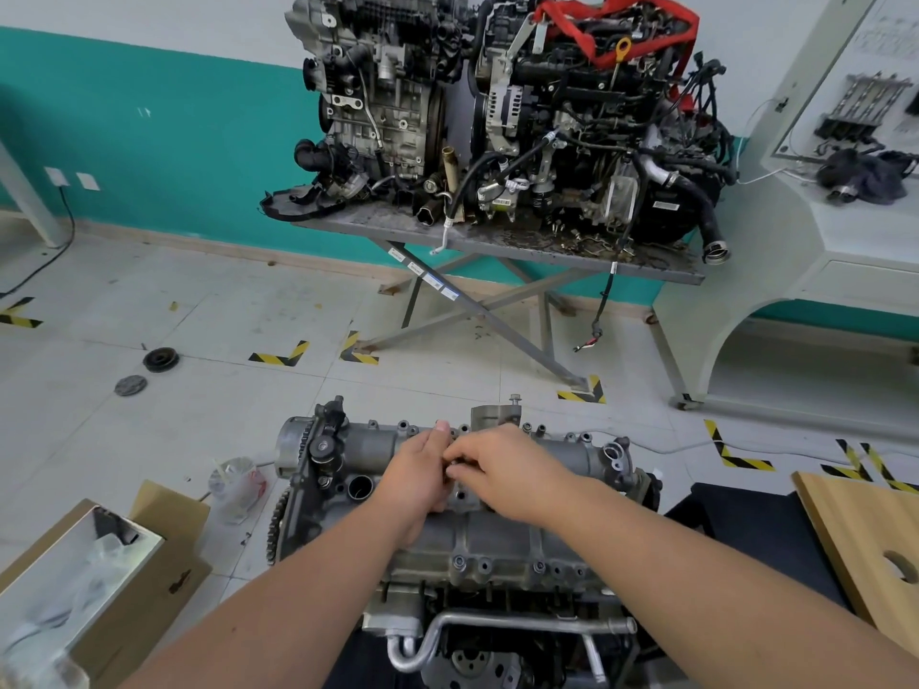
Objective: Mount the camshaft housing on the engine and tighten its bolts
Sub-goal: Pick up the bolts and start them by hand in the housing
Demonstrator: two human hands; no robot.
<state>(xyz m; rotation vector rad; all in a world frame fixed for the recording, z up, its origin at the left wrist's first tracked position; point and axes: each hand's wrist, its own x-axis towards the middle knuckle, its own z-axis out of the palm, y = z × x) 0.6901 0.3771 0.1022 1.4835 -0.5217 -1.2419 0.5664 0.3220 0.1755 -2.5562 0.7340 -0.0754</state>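
1. The camshaft housing (497,534) is being seen sitting on top of the engine (477,639), low in the middle of the view.
2. The left hand (415,482) is being rested on the middle of the housing top, fingers stretched toward the far edge, thumb tip lifted; nothing is being held in it as far as can be seen.
3. The right hand (507,472) is being held just beside the left hand, touching it, fingers curled and pinched over something small on the housing; what is being pinched cannot be told, it is hidden.
4. Bolts (485,566) are being seen seated along the housing's near edge.
5. A single bolt (515,400) is being seen standing upright on a bracket at the housing's far edge.
6. A cardboard box (104,579) is being seen left of the housing, with a plastic cup (233,482) between the two.
7. A wooden board (865,544) is being seen right of the housing.
8. Two other engines on a metal stand (497,241) are being seen well beyond the housing, against the wall.
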